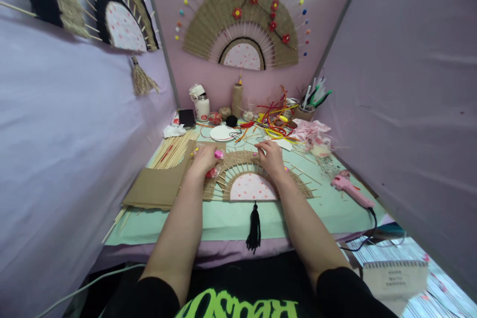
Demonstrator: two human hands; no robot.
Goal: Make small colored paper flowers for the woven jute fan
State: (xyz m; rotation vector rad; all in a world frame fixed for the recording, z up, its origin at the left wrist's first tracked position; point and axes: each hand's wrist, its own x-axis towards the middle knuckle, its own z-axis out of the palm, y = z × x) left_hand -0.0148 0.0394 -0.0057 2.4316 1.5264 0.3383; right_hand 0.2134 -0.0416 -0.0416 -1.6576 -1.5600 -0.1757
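A half-round fan of thin sticks and woven tan cord lies in front of me, with a spotted white half-disc at its centre. A black tassel hangs from its lower edge over the table edge. My left hand is curled at the fan's left end, around what looks like a clear plastic bag with pink, yellow and red bits; the fingers are mostly hidden. Over the woven band, my right hand has its fingers bent and drawn together near a small pink piece. Anything pinched there is too small to make out.
Brown cardboard and loose sticks lie to the left. At the right is a pink glue gun with a cord. Yarn balls, a white bottle and coloured wires stand behind. Finished fans hang on the walls.
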